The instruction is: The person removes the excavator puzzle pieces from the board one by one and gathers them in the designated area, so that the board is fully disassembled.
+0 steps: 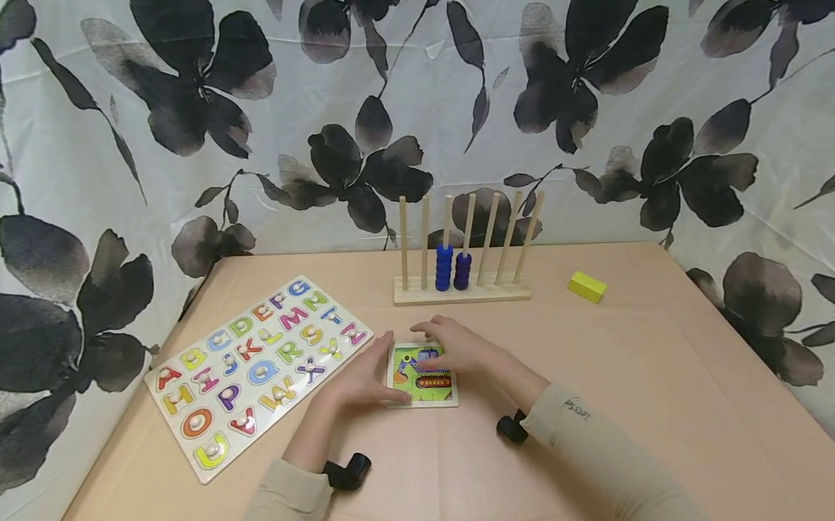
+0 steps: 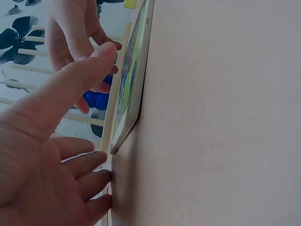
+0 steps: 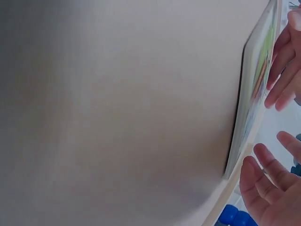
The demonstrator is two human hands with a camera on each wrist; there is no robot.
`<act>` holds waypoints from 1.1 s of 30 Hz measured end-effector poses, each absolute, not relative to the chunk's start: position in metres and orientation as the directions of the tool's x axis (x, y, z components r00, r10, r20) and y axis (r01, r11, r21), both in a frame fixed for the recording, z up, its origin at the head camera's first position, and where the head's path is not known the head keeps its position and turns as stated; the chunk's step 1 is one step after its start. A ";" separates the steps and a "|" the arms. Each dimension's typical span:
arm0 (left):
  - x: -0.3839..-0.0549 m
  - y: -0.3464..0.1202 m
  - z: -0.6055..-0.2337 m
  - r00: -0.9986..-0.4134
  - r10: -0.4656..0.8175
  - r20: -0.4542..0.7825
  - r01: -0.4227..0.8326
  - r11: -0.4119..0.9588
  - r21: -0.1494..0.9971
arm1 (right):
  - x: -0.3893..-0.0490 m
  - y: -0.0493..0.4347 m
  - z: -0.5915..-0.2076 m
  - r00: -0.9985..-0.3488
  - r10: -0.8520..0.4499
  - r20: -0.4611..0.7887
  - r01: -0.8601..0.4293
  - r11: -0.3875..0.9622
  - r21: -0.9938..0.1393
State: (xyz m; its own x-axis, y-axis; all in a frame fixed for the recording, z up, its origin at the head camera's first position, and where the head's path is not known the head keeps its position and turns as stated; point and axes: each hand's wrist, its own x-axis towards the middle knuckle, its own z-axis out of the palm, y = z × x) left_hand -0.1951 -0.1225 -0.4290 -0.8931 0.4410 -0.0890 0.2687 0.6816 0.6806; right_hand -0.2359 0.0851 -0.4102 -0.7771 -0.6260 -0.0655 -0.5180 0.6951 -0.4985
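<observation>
A small square picture board (image 1: pixel 423 398) with a digger-like vehicle on green and yellow lies flat on the table. My left hand (image 1: pixel 356 378) is at its left side, fingers loosely spread and thumb reaching over the near left corner. Over the upper right part of the board hovers my right hand (image 1: pixel 469 350), its fingers relaxed and nothing in them. In the left wrist view, the board (image 2: pixel 129 84) is seen edge-on beside the left thumb. The right wrist view shows the right fingers (image 3: pixel 265 181) apart from the board's edge.
An alphabet peg puzzle (image 1: pixel 257 372) with colourful letters lies to the left. Behind the hands stands a wooden rack (image 1: pixel 419 297) of upright pegs, two of them bearing blue beads (image 1: pixel 443 269). A yellow block (image 1: pixel 587 287) sits at the back right. A floral cloth (image 1: pixel 465 80) hangs behind the table.
</observation>
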 end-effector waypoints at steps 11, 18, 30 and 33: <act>-0.195 -0.123 -0.427 -0.904 0.410 -0.120 0.227 0.699 0.678 | -0.241 0.063 -0.415 -0.748 -0.652 -0.123 -0.522 0.693 -0.497; -0.194 -0.123 -0.427 -0.906 0.403 -0.126 0.216 0.698 0.682 | -0.244 0.055 -0.416 -0.754 -0.635 -0.169 -0.517 0.731 -0.445; -0.194 -0.120 -0.427 -0.915 0.385 -0.120 0.202 0.694 0.691 | -0.250 0.049 -0.410 -0.735 -0.622 -0.271 -0.478 0.758 -0.443; -0.193 -0.120 -0.427 -0.917 0.379 -0.123 0.196 0.698 0.688 | -0.253 0.048 -0.407 -0.718 -0.634 -0.287 -0.495 0.755 -0.429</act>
State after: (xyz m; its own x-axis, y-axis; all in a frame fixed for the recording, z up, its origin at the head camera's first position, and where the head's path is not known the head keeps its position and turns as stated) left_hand -0.1934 -0.1197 -0.4274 -0.9171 0.3791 -0.1231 0.1962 0.6982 0.6885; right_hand -0.2532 0.0480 -0.4073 -0.7183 -0.6340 -0.2865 -0.4953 0.7552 -0.4294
